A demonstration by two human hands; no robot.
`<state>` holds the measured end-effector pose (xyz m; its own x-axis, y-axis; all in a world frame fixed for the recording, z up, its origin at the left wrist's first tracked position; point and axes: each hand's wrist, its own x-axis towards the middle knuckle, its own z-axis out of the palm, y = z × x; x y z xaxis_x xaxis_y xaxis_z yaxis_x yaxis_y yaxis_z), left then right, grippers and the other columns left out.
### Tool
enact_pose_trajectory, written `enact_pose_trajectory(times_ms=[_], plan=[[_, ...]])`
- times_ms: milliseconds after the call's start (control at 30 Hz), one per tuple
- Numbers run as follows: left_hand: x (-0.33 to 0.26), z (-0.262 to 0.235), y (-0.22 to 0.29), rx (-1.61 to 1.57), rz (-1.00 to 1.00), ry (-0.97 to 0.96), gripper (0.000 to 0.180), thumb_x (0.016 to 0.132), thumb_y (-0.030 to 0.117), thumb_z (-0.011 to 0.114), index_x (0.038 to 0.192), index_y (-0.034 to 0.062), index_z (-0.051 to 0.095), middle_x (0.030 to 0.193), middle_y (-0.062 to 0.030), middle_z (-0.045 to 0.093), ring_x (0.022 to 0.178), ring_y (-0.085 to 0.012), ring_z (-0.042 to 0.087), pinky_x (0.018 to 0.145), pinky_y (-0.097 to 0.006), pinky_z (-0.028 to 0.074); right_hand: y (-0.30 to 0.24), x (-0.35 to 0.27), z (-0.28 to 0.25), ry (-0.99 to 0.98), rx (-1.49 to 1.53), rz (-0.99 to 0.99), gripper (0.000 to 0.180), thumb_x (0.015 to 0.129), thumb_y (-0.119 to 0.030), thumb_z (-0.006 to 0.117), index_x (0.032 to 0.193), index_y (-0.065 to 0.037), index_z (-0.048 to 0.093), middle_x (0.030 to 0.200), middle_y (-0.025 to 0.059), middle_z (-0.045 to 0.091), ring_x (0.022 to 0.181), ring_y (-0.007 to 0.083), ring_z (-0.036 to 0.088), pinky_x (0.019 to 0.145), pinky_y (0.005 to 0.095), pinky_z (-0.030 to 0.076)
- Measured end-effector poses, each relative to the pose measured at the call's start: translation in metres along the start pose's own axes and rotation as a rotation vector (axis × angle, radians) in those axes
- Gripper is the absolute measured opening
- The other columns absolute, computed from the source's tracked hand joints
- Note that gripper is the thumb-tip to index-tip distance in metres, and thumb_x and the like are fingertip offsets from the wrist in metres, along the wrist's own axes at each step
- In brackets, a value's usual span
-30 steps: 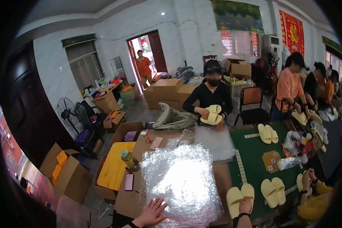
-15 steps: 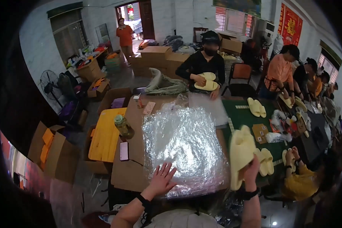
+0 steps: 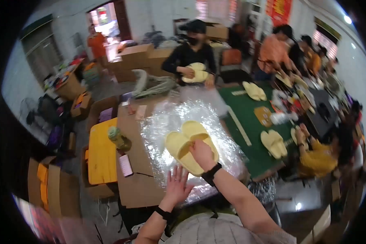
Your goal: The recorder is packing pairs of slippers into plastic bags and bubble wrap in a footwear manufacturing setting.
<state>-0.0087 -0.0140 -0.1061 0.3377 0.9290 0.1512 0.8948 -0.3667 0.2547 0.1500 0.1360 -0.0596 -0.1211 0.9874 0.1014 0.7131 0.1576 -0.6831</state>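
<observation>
My right hand [image 3: 202, 154] grips a pair of pale yellow slippers [image 3: 175, 143], its fingers inside the strap opening of one. The slippers are over the stack of shiny clear plastic bags [image 3: 158, 129]. Beside them my left hand [image 3: 177, 185] lies flat with fingers spread at the stack's near edge, holding nothing. A second pair of yellow slippers [image 3: 274, 144] rests on the green table to the right, and another pair [image 3: 254, 91] sits farther back.
On the brown board, left, are a green-lidded bottle [image 3: 117, 137] and a phone [image 3: 126, 165]. A yellow stack [image 3: 103, 152] sits over a carton beside it. Across the table a person in black [image 3: 191, 57] holds slippers. Other people work at right, one in yellow [image 3: 319, 158].
My right hand has carried the slippers from the table's right side leftward over the plastic bags. The left hand stays spread near the front edge. The whole view has turned to the right.
</observation>
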Motion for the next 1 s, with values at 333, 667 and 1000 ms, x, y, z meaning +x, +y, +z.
enact_pose_trajectory(times_ms=[333, 667, 1000], plan=[[-0.015, -0.007, -0.019, -0.595, 0.042, 0.331, 0.06, 0.093, 0.034, 0.056, 0.14, -0.003, 0.046, 0.152, -0.0328, 0.03, 0.146, -0.05, 0.018, 0.116, -0.062, 0.017, 0.052, -0.206, -0.108, 0.506, 0.188, -0.04, 0.013, 0.085, -0.005, 0.071, 0.097, -0.006, 0.069, 0.085, 0.0096, 0.065, 0.076, 0.0269, 0.065, 0.065, 0.0346, 0.053], [-0.011, -0.055, 0.032, 0.013, -0.214, 0.246, 0.012, 0.093, 0.008, 0.052, 0.095, -0.0035, 0.057, 0.122, -0.0241, 0.05, 0.118, -0.0404, 0.045, 0.099, -0.053, 0.036, 0.278, -0.414, -0.132, 0.63, 0.164, 0.746, 0.008, 0.09, -0.007, 0.069, 0.095, -0.002, 0.07, 0.074, 0.0053, 0.066, 0.066, 0.0101, 0.061, 0.061, 0.0261, 0.049], [0.026, 0.09, 0.248, -0.661, -0.046, -0.662, 0.02, 0.087, 0.016, 0.073, 0.101, 0.003, 0.067, 0.099, -0.0121, 0.068, 0.086, -0.0248, 0.069, 0.074, -0.033, 0.055, 0.557, -0.519, -0.116, 0.723, 0.204, 1.134, 0.021, 0.085, -0.016, 0.069, 0.101, -0.003, 0.072, 0.09, 0.0134, 0.073, 0.086, 0.0248, 0.071, 0.077, 0.0349, 0.054]])
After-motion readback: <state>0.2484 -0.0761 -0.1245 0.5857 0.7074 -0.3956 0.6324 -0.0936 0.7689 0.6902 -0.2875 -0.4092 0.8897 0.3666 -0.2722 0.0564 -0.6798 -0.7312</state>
